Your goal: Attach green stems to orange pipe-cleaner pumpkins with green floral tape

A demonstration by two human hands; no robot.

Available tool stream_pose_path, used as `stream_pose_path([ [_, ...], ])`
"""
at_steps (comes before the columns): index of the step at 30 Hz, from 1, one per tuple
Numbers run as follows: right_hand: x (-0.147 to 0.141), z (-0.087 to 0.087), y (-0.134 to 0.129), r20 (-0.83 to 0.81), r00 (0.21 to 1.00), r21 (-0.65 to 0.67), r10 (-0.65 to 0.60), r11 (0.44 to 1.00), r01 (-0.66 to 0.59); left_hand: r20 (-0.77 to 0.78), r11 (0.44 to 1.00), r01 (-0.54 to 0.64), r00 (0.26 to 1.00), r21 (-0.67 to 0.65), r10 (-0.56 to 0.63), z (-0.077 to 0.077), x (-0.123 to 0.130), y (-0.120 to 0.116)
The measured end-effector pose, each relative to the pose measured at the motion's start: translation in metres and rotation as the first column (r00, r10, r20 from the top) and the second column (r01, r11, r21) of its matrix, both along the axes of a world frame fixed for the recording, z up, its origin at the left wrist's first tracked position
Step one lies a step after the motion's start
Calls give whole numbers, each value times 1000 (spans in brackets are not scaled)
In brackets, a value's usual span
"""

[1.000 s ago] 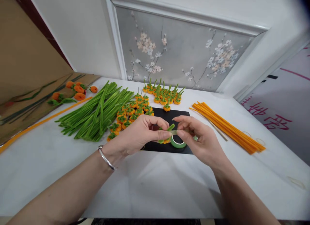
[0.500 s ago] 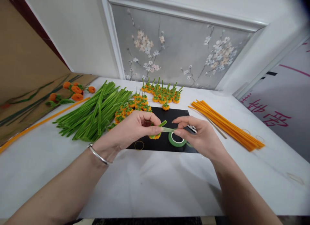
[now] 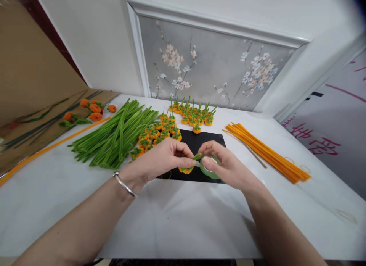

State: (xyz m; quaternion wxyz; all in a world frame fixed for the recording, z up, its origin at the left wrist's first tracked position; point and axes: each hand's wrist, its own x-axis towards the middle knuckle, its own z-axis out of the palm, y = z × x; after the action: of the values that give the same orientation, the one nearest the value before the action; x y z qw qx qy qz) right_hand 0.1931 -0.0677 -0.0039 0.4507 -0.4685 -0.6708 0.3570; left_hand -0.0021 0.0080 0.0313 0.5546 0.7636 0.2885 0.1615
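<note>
My left hand [image 3: 178, 155] pinches the short green stem [image 3: 197, 156] of a small orange-and-green pipe-cleaner flower [image 3: 186, 170], whose orange head hangs below the fingers. A pale green strip of tape [image 3: 197, 164] runs from those fingertips toward the right. My right hand [image 3: 221, 161] is curled around a roll of green tape [image 3: 211, 173], thumb across its white core and fingers above it. Part of the roll is hidden by the thumb. Both hands are over a black mat [image 3: 183, 177].
Left of the mat lies a pile of green pipe cleaners [image 3: 111, 138], with finished orange flowers [image 3: 95, 117] beyond. Several orange-and-green flower heads [image 3: 154, 133] stand behind my left hand, more [image 3: 197, 119] near the wall. Orange pipe cleaners [image 3: 265, 153] lie at the right.
My right hand has let the stretched strip go and closed around the tape roll. My left hand keeps its pinch on the flower stem. The camera view has shifted slightly.
</note>
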Motion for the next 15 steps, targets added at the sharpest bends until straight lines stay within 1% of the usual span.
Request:
stream_pose_path([
  [2, -9, -3, 2, -36, 999, -13, 10, 1000, -10, -7, 999, -2, 1000, 39, 2, -1, 1, -1],
  [5, -14, -6, 4, -107, 994, -28, -4, 1000, 1, -5, 999, -2, 1000, 52, 3, -2, 2, -3],
  [7, -11, -6, 4, -90, 996, 12, -8, 1000, 9, 4, 999, -6, 1000, 46, 5, -2, 4, -5],
  [9, -8, -4, 2, -32, 999, 69, -20, 997, 22, 14, 1000, -14, 1000, 27, 14, -1, 5, -6],
  [11, -5, -2, 1, -2, 1000, 93, -2, 996, 2, 30, 1000, -4, 1000, -10, 4, -2, 6, -7],
  [12, -4, -1, 0, -14, 1000, 87, 25, 996, -24, 46, 999, 18, 999, -40, -16, -2, 6, -6],
  [15, -6, 0, -2, -120, 986, 44, 117, 993, -112, 123, 981, 105, 989, -166, -85, -5, 4, -5],
])
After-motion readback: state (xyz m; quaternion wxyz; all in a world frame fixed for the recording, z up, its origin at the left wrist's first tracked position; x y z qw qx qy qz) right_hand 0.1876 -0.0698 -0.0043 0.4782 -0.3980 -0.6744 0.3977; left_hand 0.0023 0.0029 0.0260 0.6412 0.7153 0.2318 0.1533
